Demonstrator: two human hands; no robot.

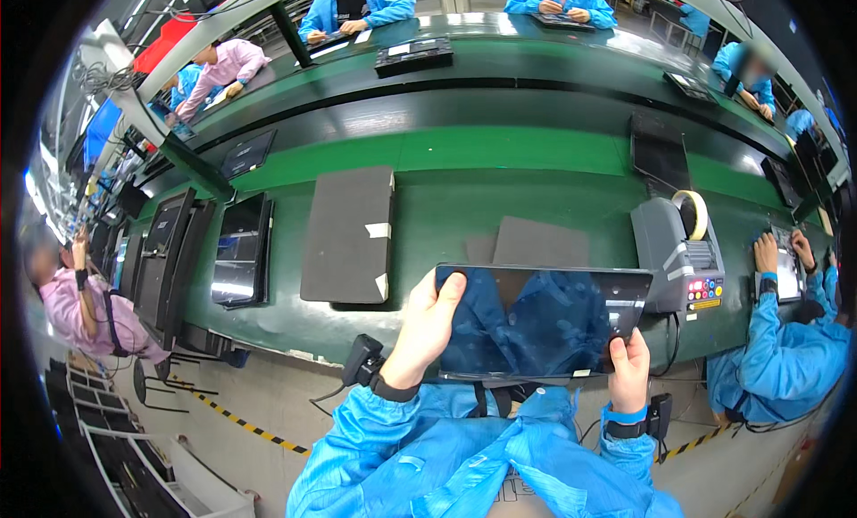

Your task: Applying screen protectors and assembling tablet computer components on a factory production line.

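Observation:
A glossy black screen panel (536, 331) is held level in front of my chest, over the near edge of the green bench. My left hand (425, 326) grips its left end, thumb lying on the glass and fingers hidden underneath. At the lower right corner, my right hand (630, 373) is closed on the edge with its thumb on the front. Smudges and the reflection of blue sleeves show on the glass. Just beyond the panel, thin dark grey sheets (543, 241) lie on the bench, partly covered by it.
A grey tape dispenser (661, 250) stands right of the panel. Left of it lie a dark grey slab with white tabs (348, 232) and stacked black panels (241, 250). A co-worker in blue (786, 357) sits close on the right. Across the green bench (446, 192), other people work.

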